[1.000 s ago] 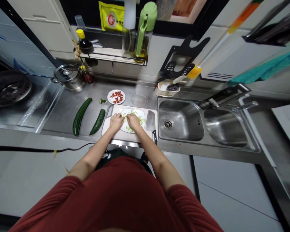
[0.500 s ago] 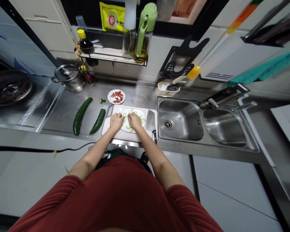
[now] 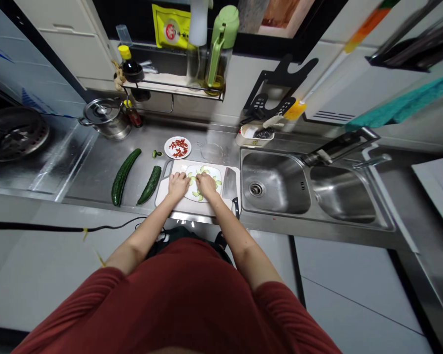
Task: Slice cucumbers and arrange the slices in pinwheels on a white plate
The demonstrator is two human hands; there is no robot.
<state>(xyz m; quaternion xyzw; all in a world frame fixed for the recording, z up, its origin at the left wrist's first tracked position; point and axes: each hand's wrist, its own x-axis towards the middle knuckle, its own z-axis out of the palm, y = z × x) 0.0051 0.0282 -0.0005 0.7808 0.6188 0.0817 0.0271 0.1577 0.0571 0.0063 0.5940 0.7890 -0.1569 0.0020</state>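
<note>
A white plate (image 3: 211,170) on the cutting board (image 3: 195,209) carries pale green cucumber slices (image 3: 198,196) arranged around it. My left hand (image 3: 177,185) is at the plate's left edge, fingers curled closed, fingertips touching or close to slices there. Over the plate's middle, my right hand (image 3: 205,185) has its fingers bent together and pointing down. Anything small in either hand is hidden by the fingers. A cleaver (image 3: 230,184) lies flat on the board's right side, its black handle toward me.
Left of the board lie a long cucumber (image 3: 124,177) and a shorter cut one (image 3: 149,186). Behind are small cucumber ends (image 3: 156,154) and a dish of red pieces (image 3: 177,147). A double sink (image 3: 276,182) adjoins on the right; a lidded pot (image 3: 107,120) stands back left.
</note>
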